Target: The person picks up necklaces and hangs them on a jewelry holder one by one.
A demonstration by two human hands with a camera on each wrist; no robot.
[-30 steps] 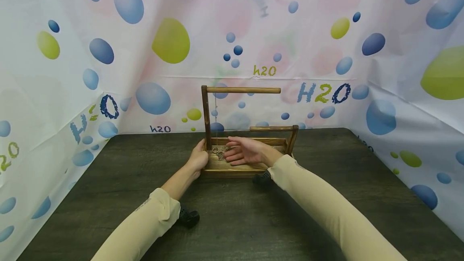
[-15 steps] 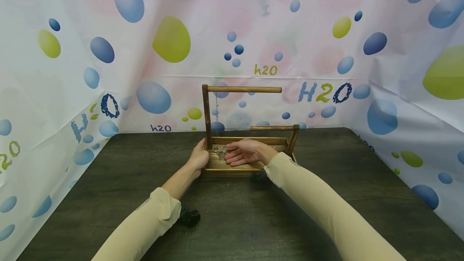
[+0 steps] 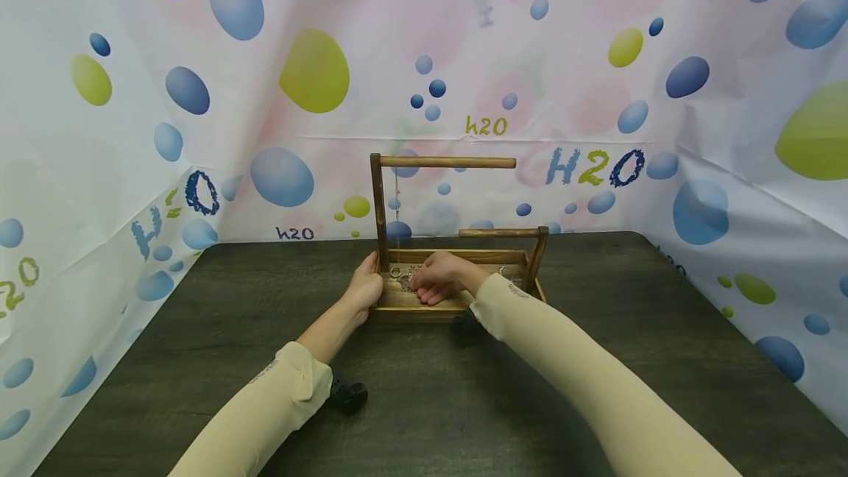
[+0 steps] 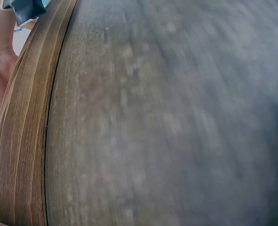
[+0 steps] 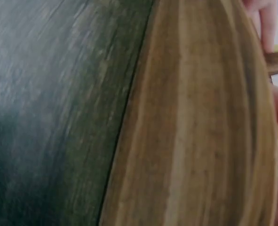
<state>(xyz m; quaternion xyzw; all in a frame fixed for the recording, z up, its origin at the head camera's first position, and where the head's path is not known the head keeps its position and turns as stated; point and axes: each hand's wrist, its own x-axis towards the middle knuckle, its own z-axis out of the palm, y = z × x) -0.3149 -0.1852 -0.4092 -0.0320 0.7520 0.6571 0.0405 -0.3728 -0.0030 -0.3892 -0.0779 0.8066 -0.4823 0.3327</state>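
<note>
A wooden jewellery stand (image 3: 404,316) with a shallow tray base stands on the dark table. My left hand (image 3: 364,287) grips its left end beside the tall post. Inside the tray my right hand (image 3: 444,277) reaches down with bent fingers, its fingertips at a small pile of jewellery (image 3: 405,283); whether they pinch a piece is hidden. A ring-like piece (image 3: 395,272) lies just left of that pile. One thin chain (image 3: 397,205) hangs from the upper bar. Both wrist views mostly show the tray's outer wooden wall (image 4: 23,132), with parts of fingers at the edges.
The long upper bar (image 3: 450,162) runs above my right hand, and a shorter bar (image 3: 500,232) stands at the right end. More small jewellery (image 3: 502,269) lies at the tray's right. Behind the dark table (image 3: 596,300) hangs a patterned sheet (image 3: 530,79).
My right hand has gone from spread, straight fingers over the tray to bent fingers reaching down at the jewellery, its forearm shifting slightly left. The left hand keeps its grip on the stand.
</note>
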